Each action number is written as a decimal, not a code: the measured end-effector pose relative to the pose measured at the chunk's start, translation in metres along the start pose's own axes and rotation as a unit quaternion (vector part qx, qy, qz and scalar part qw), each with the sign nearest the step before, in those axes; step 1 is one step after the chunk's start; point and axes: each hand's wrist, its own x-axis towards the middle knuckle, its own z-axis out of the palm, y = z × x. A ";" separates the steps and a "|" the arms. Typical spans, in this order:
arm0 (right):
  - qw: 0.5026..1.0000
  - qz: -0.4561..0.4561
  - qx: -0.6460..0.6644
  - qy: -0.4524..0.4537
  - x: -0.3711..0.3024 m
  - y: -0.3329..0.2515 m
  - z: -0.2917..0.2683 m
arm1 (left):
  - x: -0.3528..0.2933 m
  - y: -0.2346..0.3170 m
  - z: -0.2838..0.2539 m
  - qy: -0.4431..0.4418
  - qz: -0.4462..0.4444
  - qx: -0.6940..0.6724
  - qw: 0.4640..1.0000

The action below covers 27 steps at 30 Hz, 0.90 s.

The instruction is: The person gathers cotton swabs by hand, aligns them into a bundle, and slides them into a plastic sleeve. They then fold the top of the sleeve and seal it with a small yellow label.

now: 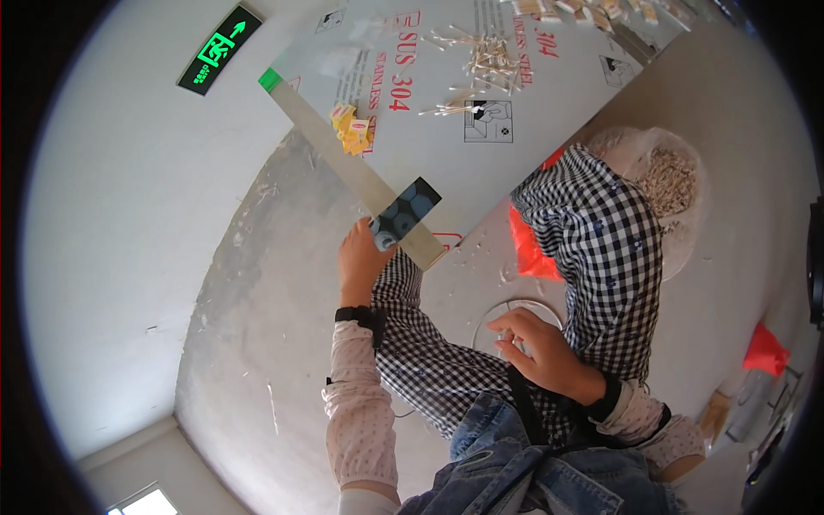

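Note:
My left hand point(364, 257) is closed on the lower end of a dark, flat, phone-like slab point(408, 209) with rounded bluish shapes on its face. It holds the slab at the near corner of the film-covered metal tabletop point(438, 176). Above my lap, my right hand point(545, 354) has its fingers bent and thumb apart, with nothing visible in it. On the tabletop lie loose cotton swabs point(493, 64), mostly in one scattered pile. A small heap of yellow packets point(352, 130) rests near the table's left edge.
More small packs point(601, 13) lie at the table's far edge. Right of my checked trousers stands a clear plastic bag point(674, 184) of small pale sticks. A red bag point(534, 245) is between my knees, another red thing point(765, 350) farther right. A green exit sign point(220, 49) hangs on the left wall.

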 end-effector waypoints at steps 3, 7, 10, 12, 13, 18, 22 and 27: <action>0.999 -0.023 -0.025 0.014 -0.004 -0.006 -0.001 | 0.001 0.012 0.007 0.003 -0.007 0.032 0.999; 0.999 -0.015 -0.032 0.019 -0.016 -0.043 -0.022 | -0.004 -0.003 0.004 0.026 0.061 -0.037 0.997; 0.989 -0.086 -0.088 0.085 -0.029 -0.076 -0.056 | -0.012 -0.027 -0.013 -0.032 0.041 0.005 0.999; 0.973 -0.108 -0.108 0.175 -0.042 -0.092 -0.085 | -0.013 -0.031 -0.020 -0.025 0.051 -0.019 0.998; 0.963 -0.087 -0.099 0.235 -0.049 -0.099 -0.100 | -0.008 -0.027 -0.017 -0.026 0.065 -0.045 0.996; 0.878 -0.114 -0.150 0.440 -0.049 -0.119 -0.177 | -0.008 -0.020 -0.015 0.008 0.088 -0.144 0.986; 0.892 -0.096 -0.117 0.426 -0.013 -0.101 -0.204 | -0.013 -0.007 -0.014 0.014 0.111 -0.028 0.993; 0.947 -0.031 -0.087 0.306 0.077 -0.029 -0.235 | -0.006 0.029 -0.045 -0.065 0.051 0.000 0.997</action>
